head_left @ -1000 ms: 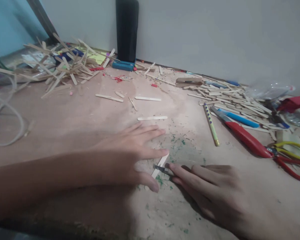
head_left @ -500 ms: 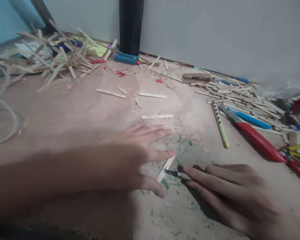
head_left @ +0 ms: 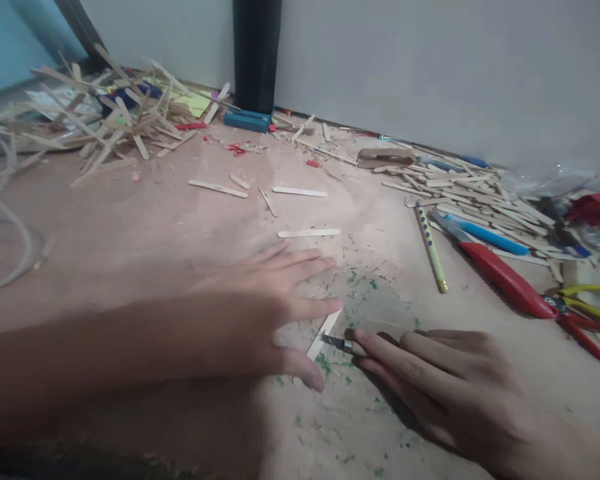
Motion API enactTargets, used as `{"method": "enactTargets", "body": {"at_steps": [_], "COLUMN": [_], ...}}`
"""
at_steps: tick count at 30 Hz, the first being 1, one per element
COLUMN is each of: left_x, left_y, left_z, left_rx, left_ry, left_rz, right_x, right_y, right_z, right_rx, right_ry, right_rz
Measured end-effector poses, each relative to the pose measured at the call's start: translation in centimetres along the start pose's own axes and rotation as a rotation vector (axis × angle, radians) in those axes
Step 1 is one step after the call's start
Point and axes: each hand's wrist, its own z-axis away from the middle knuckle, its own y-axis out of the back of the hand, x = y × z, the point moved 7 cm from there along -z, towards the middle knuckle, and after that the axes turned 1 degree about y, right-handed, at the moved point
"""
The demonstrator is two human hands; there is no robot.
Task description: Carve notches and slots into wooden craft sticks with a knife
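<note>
A pale wooden craft stick [head_left: 316,345] lies slanted on the table, held down at its ends by the index finger and thumb of my left hand [head_left: 275,300]. The other fingers of that hand are spread over the tabletop. My right hand [head_left: 445,380] is closed in a pinch around a craft knife [head_left: 347,346]. The knife's blade touches the stick near its middle, between my left finger and thumb. Another whole craft stick [head_left: 309,233] lies just beyond my left fingertips.
Green shavings dot the tabletop [head_left: 325,427]. On the right are a patterned pencil [head_left: 431,248], red-handled scissors or pliers [head_left: 510,280], a blue tool [head_left: 487,235] and piled craft sticks [head_left: 480,190]. A stick heap [head_left: 125,123] stands back left, near a teal-based dark post [head_left: 253,60].
The view has shifted slightly, so everything sits a little further left. Both hands, the stick and the knife keep almost the same positions relative to each other.
</note>
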Motion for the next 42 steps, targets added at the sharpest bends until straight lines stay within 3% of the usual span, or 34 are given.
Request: {"method": "enactTargets", "body": {"at_steps": [7,20,24,34,42], "left_x": [0.9,3.2,3.1,2.0,2.2], "left_y": [0.6,1.3,1.2,0.5,0.8], "left_z": [0.6,0.9,0.9,0.8,0.6], "left_rx": [0.084,0.267,0.269,0.191,0.175], "left_ry": [-0.108,-0.161,-0.161,-0.109,-0.104], "left_rz": [-0.139,-0.281,-0.262,-0.202,-0.210], "right_x": [0.4,-0.8,-0.8,-0.4,-0.1], "right_y": [0.2,0.5,0.4,-0.1,-0.4], "right_z": [-0.4,0.4,0.4,-0.4,-0.5], "right_rx": [0.014,-0.052,-0.022,-0.024,0.016], "right_ry": [-0.035,-0.079,-0.120,-0.006,-0.023], "right_rz": [-0.054,-0.077,-0.100,-0.008,-0.024]}}
